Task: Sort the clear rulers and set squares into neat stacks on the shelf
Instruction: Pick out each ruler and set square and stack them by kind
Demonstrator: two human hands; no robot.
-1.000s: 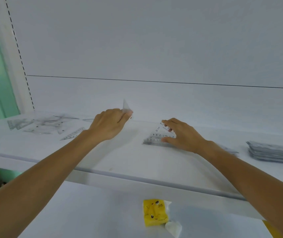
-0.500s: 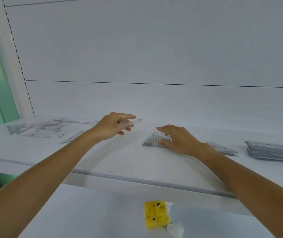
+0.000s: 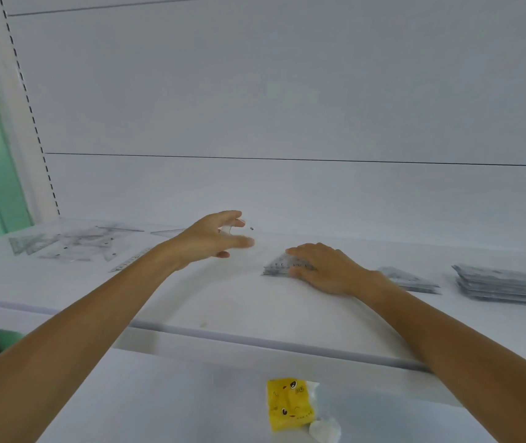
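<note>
My left hand (image 3: 215,235) hovers over the white shelf (image 3: 223,302) and pinches a clear set square (image 3: 248,230) between thumb and fingers; the piece is blurred and barely visible. To its right, my right hand (image 3: 325,266) lies flat with straight fingers on a small stack of clear set squares (image 3: 279,268). A loose heap of clear rulers and set squares (image 3: 66,244) lies at the shelf's left end. One clear ruler (image 3: 130,260) lies apart from it, beside my left forearm.
Two more stacks lie to the right: a low one (image 3: 411,279) behind my right wrist and a taller one (image 3: 507,286) near the right edge. A yellow packet with a cartoon face (image 3: 290,404) sits on the lower shelf. The back panel stands close behind.
My left hand has lowered the clear set square from upright to nearly flat and carried it right, toward the stack. My right hand has flattened onto the stack.
</note>
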